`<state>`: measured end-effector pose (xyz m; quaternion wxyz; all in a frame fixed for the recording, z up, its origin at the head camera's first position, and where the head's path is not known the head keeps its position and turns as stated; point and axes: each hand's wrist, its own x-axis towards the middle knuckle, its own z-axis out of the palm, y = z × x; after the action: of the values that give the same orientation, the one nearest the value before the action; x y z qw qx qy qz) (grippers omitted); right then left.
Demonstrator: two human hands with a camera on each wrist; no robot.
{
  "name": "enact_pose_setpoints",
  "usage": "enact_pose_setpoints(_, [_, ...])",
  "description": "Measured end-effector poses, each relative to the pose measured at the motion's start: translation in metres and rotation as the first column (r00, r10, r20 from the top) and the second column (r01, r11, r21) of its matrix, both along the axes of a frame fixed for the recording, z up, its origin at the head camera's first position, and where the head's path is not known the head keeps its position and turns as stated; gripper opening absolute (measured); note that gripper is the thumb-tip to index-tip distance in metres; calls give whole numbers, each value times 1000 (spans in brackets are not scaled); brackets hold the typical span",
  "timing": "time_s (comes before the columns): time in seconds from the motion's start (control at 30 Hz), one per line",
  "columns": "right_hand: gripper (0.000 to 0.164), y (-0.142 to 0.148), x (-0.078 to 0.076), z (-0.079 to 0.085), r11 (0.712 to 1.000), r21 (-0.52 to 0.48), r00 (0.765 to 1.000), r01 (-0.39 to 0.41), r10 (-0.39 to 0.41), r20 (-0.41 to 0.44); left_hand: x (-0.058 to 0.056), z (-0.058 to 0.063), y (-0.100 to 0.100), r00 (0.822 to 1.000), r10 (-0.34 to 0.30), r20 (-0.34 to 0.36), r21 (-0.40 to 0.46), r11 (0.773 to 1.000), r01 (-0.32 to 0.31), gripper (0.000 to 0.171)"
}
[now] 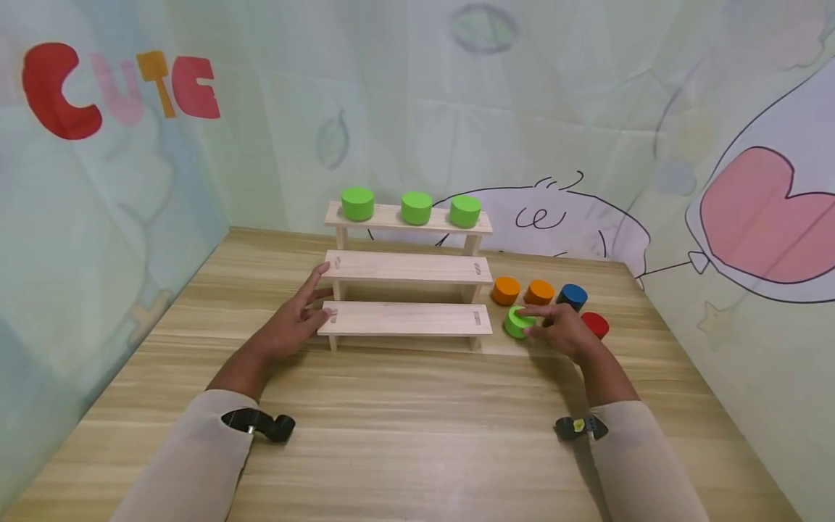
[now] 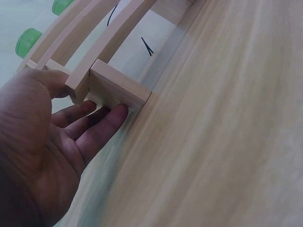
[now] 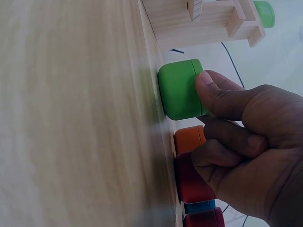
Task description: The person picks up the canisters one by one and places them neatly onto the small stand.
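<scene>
A three-tier wooden step shelf (image 1: pixel 407 319) stands on the table. My left hand (image 1: pixel 290 330) holds its left end, with the thumb on the lowest board and the other fingers against the side panel (image 2: pixel 116 82), as the left wrist view shows. Between thumb and fingers of my right hand (image 1: pixel 566 332) is a green cylinder (image 3: pixel 179 90), pinched just right of the shelf. It has a seam near its top and sits low at the tabletop. My right hand's curled lower fingers overlap a red cylinder (image 3: pixel 191 178) in the right wrist view.
Three green cylinders (image 1: pixel 416 208) line the top board. Behind my right hand are two orange cylinders (image 1: pixel 506 291) and a blue one (image 1: pixel 572 296). A red cylinder (image 1: pixel 595 324) shows partly beside that hand. A printed cloth backdrop (image 1: pixel 391 109) rises behind the table (image 1: pixel 417 435).
</scene>
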<state>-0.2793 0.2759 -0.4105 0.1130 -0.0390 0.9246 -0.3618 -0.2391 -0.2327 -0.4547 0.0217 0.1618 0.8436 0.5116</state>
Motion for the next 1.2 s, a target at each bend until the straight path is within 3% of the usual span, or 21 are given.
enact_pose_setpoints(0.37, [39,-2,-3,-2,1000,-1,1000,16,-16,4,1,5,1,1000,10,18,-7,1000,-10,77])
enact_pose_setpoints(0.73, [40,-6,0,6,991,-134,997,26,-36,-75,1,4,0,1000,14,23,-2,1000,-14,78])
enact_pose_setpoints(1.0, [38,-4,3,8,989,-143,993,37,-52,-103,0,2,1,1000,6,21,6,1000,-6,77])
enact_pose_setpoints(1.2, [40,-4,5,10,978,-197,979,74,-109,-174,-1,0,1,1000,9,21,7,1000,-9,76])
